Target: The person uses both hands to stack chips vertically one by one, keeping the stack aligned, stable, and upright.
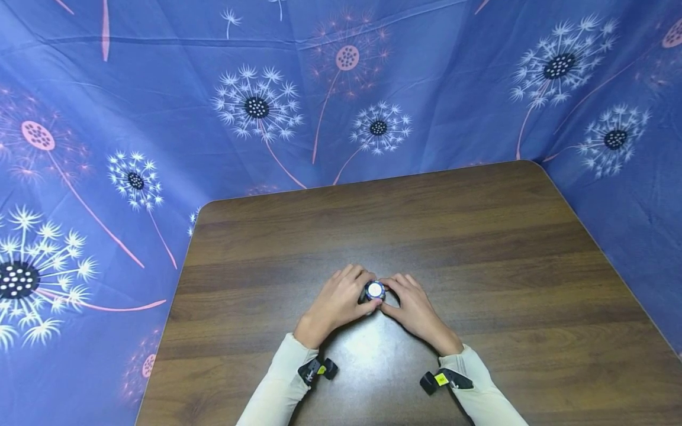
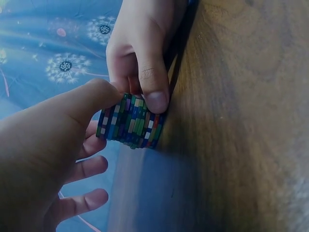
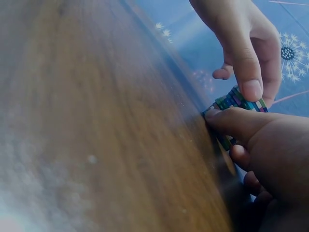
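Observation:
A short stack of poker chips (image 1: 375,289) stands upright on the wooden table, a white-centred chip on top. Mixed green, blue, white and red edge marks show along its side (image 2: 130,123). My left hand (image 1: 341,299) pinches the upper part of the stack between thumb and fingers, its remaining fingers spread behind. From the other side my right hand (image 1: 418,310) grips the lower part, thumb (image 3: 227,121) close to the tabletop. Between the two hands, much of the stack is covered by fingers in the right wrist view.
The brown wooden table (image 1: 256,254) reaches well beyond both hands, with rounded far corners. A blue cloth (image 1: 176,83) with dandelion prints hangs behind it and along its sides. Each sleeved wrist carries a small black camera (image 1: 330,369) on a strap.

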`<state>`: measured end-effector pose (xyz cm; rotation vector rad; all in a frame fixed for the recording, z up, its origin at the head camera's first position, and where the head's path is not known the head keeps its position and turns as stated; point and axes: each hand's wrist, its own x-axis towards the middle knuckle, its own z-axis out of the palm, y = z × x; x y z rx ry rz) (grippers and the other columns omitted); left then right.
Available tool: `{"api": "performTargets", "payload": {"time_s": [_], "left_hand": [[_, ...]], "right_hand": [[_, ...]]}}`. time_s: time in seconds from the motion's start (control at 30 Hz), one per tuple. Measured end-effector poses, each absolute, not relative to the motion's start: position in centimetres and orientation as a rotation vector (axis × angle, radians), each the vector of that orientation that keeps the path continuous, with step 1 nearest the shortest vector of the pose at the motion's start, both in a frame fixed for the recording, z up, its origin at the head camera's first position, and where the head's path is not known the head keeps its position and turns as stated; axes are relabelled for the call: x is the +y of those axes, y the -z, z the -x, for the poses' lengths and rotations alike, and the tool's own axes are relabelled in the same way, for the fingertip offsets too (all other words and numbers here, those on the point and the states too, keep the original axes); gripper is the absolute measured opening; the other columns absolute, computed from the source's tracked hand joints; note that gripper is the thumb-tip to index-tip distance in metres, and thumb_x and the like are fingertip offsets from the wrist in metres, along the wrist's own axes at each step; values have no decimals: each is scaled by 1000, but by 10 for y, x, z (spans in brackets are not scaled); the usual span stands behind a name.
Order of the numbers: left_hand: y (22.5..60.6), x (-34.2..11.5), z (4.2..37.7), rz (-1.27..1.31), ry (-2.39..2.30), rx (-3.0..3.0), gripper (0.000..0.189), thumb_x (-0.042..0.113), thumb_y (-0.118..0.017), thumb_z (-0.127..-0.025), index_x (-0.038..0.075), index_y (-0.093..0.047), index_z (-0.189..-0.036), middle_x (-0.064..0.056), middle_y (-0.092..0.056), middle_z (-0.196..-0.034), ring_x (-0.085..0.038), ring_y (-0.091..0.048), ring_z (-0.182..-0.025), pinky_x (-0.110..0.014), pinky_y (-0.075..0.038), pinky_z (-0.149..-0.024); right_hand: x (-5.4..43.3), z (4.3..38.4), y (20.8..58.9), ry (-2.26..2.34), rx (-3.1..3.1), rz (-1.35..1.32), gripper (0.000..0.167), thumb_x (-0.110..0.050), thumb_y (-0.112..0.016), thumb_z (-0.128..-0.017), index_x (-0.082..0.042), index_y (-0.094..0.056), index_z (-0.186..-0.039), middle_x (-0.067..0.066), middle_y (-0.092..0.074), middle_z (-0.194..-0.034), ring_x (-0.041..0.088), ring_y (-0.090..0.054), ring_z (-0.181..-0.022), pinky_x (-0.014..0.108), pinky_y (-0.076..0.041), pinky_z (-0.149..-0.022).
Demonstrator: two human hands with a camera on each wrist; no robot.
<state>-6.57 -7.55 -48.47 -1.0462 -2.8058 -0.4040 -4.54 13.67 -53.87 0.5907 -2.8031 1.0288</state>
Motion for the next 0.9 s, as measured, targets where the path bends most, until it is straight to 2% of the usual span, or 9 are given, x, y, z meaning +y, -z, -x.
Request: {"api": "performTargets", "payload": {"time_s": [0.13,0.27,0.4,0.63,0.73,0.9], "left_hand": [[485,-77,62,1038,388,-2822,52,55,-72,-96,15,-69,-129,0,-66,-120,-17,-63,-110,-37,-56,-94],[484,-78,58,1002,369,-2844,66,62,-71,-94,14,-64,-138,-2,-65,-127,-19,-62,-116,-38,-54,-99],[481,-81,54,917,314,-2834,78,69,-68,-91,15,-59,-147,-4,-64,-135,-22,-61,-119,-40,-52,-99],[474,-84,45,810,263,-2759,87,75,-64,-89,15,-54,-151,-6,-61,-143,-25,-59,-127,-45,-48,-100],[473,-86,42,765,263,-2719,91,76,-64,-87,14,-52,-153,-7,-59,-145,-27,-57,-131,-48,-46,-104],[471,-94,39,674,239,-2717,99,80,-58,-86,14,-44,-159,-11,-53,-155,-33,-51,-141,-55,-40,-113]], "right_hand": [[135,44,537,-1041,-2813,-583,55,-22,-87,-84,-5,-69,-133,5,-68,-114,23,-57,-102,47,-47,-92],[138,38,533,-1071,-2832,-562,58,-26,-88,-86,-4,-67,-135,7,-66,-115,24,-56,-103,48,-46,-93],[146,31,523,-1105,-2834,-526,56,-23,-86,-89,0,-65,-137,10,-65,-119,28,-59,-109,51,-49,-96],[167,14,497,-1003,-2802,-463,54,-18,-83,-92,2,-62,-138,16,-64,-124,35,-60,-115,56,-50,-98],[172,9,487,-925,-2794,-456,55,-22,-81,-94,1,-61,-139,18,-62,-129,38,-58,-118,58,-48,-97],[174,12,476,-786,-2762,-452,64,-31,-79,-95,-3,-56,-147,20,-55,-144,42,-51,-132,63,-42,-99]]}}
